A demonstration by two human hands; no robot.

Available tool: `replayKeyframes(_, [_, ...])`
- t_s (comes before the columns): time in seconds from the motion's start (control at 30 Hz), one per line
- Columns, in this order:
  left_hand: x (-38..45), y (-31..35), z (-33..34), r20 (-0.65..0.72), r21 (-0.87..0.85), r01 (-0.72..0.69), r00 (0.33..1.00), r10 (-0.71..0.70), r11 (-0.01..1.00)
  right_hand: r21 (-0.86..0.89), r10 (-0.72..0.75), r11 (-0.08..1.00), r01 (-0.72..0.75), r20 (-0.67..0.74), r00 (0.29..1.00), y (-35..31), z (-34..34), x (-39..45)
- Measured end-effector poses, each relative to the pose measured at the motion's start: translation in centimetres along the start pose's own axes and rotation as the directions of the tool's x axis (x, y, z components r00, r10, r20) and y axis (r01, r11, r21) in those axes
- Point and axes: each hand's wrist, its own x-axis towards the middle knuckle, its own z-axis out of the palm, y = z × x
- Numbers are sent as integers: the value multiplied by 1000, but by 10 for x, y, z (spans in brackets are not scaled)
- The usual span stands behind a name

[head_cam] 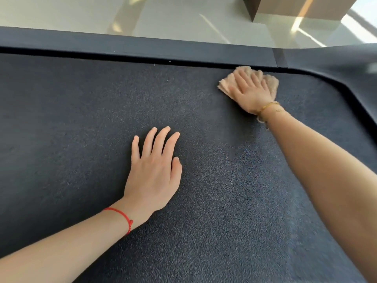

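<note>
A: The right hand (252, 91) is out at the far right, fingers straight and spread, pressing flat on a beige cloth (273, 83).
B: And that cloth lies on the dark textured mat (224, 201), just beside its raised far rim (142, 48), close to the rounded corner.
A: The left hand (152, 172) is palm down near the middle, fingers straight, holding nothing.
B: Well apart from the cloth, with a red string bracelet (124, 217) on that wrist.

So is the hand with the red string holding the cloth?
No, the left hand lies flat on the dark mat; the cloth is under the right hand.
</note>
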Motion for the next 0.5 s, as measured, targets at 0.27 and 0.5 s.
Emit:
replayKeyframes(0.27, [-2, 1, 2, -29, -13, -1, 1000, 1, 1000, 31, 93, 995, -93, -27, 995, 6, 8, -59])
replayKeyframes(0.5, [-3, 7, -1, -45, -16, -5, 999, 4, 1000, 49, -103, 993, 107, -74, 992, -25, 24, -164])
